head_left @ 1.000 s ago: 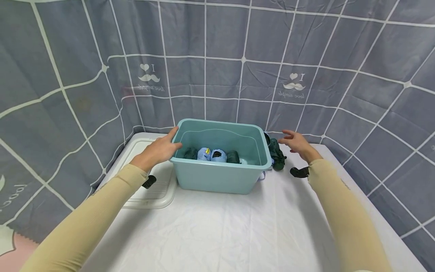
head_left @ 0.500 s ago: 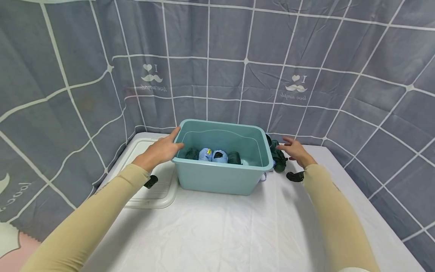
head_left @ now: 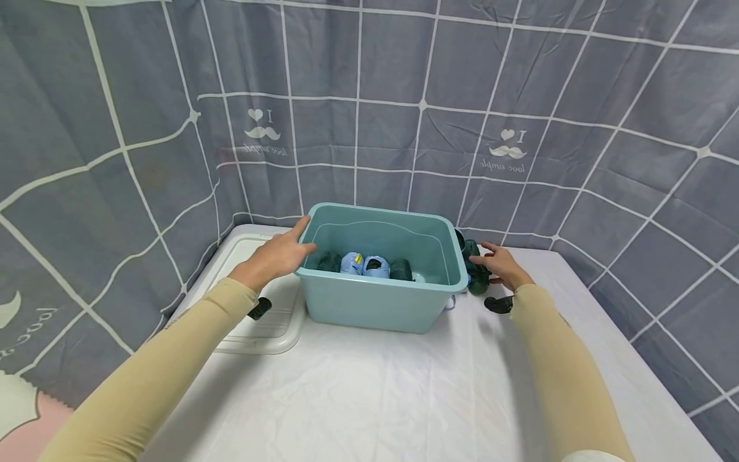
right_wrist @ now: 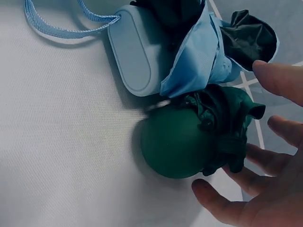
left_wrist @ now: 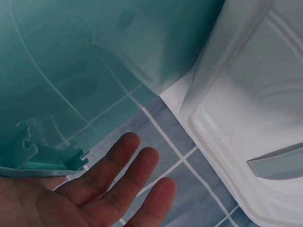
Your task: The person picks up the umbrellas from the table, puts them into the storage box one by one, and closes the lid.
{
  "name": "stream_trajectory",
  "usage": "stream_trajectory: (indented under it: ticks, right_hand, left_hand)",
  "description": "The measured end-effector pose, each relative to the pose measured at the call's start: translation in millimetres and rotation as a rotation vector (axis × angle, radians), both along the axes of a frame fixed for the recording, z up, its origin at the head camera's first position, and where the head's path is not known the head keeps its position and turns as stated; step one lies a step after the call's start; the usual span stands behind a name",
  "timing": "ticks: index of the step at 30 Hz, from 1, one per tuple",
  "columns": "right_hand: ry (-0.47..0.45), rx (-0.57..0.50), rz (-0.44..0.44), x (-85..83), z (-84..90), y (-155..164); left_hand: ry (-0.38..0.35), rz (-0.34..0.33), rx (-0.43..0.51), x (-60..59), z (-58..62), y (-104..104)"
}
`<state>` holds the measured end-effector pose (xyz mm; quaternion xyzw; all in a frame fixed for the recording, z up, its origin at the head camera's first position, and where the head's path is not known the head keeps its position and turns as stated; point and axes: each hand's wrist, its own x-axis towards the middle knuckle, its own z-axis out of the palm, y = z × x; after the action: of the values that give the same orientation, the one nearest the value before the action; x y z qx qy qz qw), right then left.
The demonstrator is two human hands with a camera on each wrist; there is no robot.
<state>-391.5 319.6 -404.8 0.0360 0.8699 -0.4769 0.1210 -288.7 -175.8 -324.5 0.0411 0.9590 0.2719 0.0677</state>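
Resting against the left end of the teal plastic storage bin [head_left: 381,292], the left hand [head_left: 279,256] lies with its fingers [left_wrist: 118,163] straight and relaxed along the bin's rim and outer wall, holding nothing. The bin stands on the white cloth-covered worktop [head_left: 358,391], and inside it lie two dark green folded umbrellas and two light blue ones [head_left: 364,264] side by side along the bottom. The right hand [head_left: 501,267] is spread beside the bin's right end, its fingers [right_wrist: 246,177] apart and just touching a dark green folded umbrella [right_wrist: 189,137] that lies on the worktop. A light blue folded umbrella [right_wrist: 156,52] with a looped blue wrist strap [right_wrist: 52,26] lies right against the green one, nearer the bin. A clear plastic lid [head_left: 262,321] sits flat on the worktop to the left of the bin, under the left forearm. Grey curtains with a white grid pattern [head_left: 369,109] hang behind and at both sides.
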Motion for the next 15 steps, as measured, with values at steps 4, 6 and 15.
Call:
stream_trajectory:
  ticks: [4,6,15]
  right_hand:
    - [-0.022,-0.004,-0.007,-1.5,-3.9,-0.2]
    - [-0.030,0.004,-0.009,-2.0,-5.6,-0.8]
    - [-0.057,0.026,-0.013,-8.3,-10.0,-3.7]
  left_hand:
    - [0.013,-0.004,-0.004,-0.7,-0.3,0.8]
    - [0.016,-0.008,-0.006,-0.9,-0.4,1.1]
    - [0.012,-0.007,-0.007,-0.9,0.0,0.4]
